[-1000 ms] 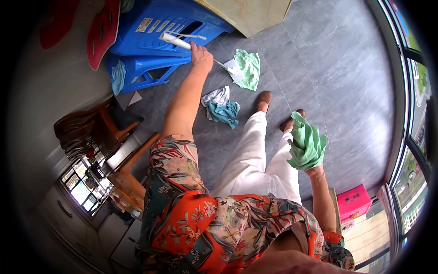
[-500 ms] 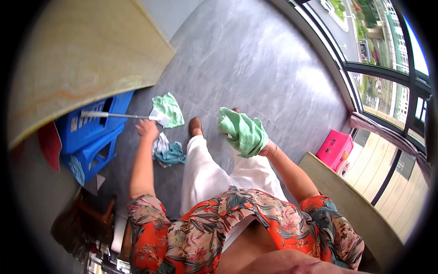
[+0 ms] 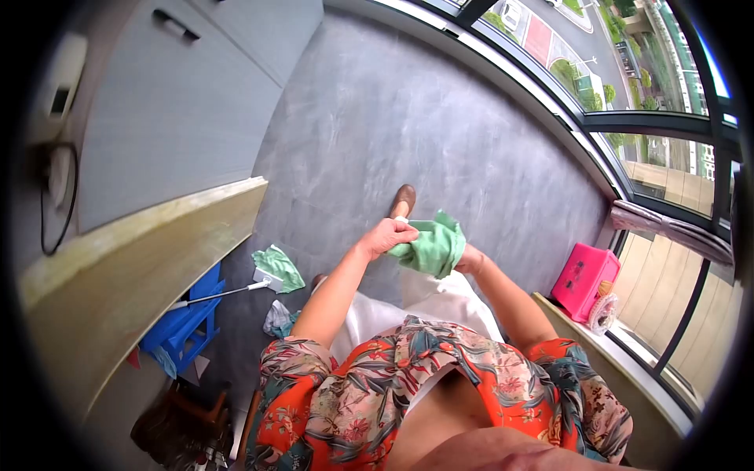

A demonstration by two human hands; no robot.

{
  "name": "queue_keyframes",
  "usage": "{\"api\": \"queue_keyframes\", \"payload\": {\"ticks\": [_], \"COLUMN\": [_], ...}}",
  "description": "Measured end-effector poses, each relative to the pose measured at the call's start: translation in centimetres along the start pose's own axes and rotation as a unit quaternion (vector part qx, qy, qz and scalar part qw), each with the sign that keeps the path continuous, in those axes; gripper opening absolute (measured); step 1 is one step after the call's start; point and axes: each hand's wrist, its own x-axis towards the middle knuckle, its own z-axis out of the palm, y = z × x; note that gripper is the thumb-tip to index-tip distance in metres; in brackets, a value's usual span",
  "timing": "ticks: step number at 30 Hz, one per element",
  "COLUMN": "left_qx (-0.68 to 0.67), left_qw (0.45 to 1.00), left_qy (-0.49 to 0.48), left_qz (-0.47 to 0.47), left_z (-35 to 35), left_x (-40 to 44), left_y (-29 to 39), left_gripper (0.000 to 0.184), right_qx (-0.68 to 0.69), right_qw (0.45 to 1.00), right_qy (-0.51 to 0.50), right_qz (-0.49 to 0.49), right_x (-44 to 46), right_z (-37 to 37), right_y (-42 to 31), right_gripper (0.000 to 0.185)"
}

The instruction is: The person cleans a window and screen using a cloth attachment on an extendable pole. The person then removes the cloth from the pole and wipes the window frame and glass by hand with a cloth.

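A crumpled green cloth point(image 3: 430, 248) is held in front of my thighs, between both hands. My left hand point(image 3: 386, 237) pinches its near left edge, thumb and fingers closed. My right hand point(image 3: 470, 261) grips the other side, its fingers mostly hidden behind the fabric. On the floor to the left lies a second green cloth point(image 3: 284, 269), touching the white head of a small mop point(image 3: 269, 281). The mop's thin handle leans toward a blue plastic stool point(image 3: 184, 330). Beside my left leg is a bunched grey and blue cloth point(image 3: 277, 320), partly covered by my forearm.
Grey cabinets point(image 3: 181, 102) and a stone-like ledge point(image 3: 149, 259) border the left side. At right, a pink box point(image 3: 583, 281) stands on a low sill below large windows point(image 3: 652, 161). A dark wooden chair point(image 3: 177, 424) is at lower left. Grey floor point(image 3: 408, 102) stretches ahead.
My left hand has left the mop on the floor and taken hold of the green cloth in my right hand. The view has shifted forward, with one foot stepping ahead.
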Motion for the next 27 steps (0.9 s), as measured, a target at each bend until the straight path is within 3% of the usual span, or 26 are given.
{"api": "queue_keyframes", "payload": {"ticks": [3, 5, 8, 14, 19, 22, 24, 27], "left_qx": [0.005, -0.018, -0.047, -0.129, -0.080, -0.053, -0.099, -0.024], "left_qw": [0.999, 0.997, 0.993, 0.981, 0.983, 0.985, 0.979, 0.975], "left_qy": [0.039, 0.080, 0.095, 0.127, 0.128, 0.127, 0.119, 0.164], "left_qz": [0.001, 0.016, 0.050, 0.073, 0.103, 0.107, 0.130, 0.146], "left_z": [2.3, 3.8, 3.3, -1.2, -3.7, -3.4, -3.0, -0.9], "left_x": [4.9, 7.1, 10.6, 16.5, 21.8, 22.8, 24.8, 28.0], "left_y": [4.2, 7.1, 10.4, 17.1, 24.6, 31.3, 32.9, 36.3], "left_gripper": [0.024, 0.022, 0.020, 0.020, 0.023, 0.027, 0.028, 0.027], "right_qx": [-0.033, -0.062, -0.044, -0.042, -0.038, -0.071, -0.107, -0.115], "right_qw": [0.998, 0.982, 0.962, 0.976, 0.987, 0.994, 0.991, 0.991], "right_qy": [0.044, 0.163, 0.261, 0.201, 0.148, 0.062, 0.074, 0.070], "right_qz": [-0.015, 0.065, 0.073, 0.066, 0.057, 0.046, 0.019, -0.011], "right_x": [-2.6, -3.9, -2.5, 5.9, 9.8, 11.2, 11.4, 12.3], "right_z": [-5.7, -6.6, -9.3, -12.0, -11.0, -11.4, -9.7, -11.7], "right_y": [-6.4, -11.7, -17.8, -27.2, -35.5, -40.7, -43.7, -47.1], "right_gripper": [0.046, 0.041, 0.034, 0.035, 0.047, 0.045, 0.041, 0.032]}}
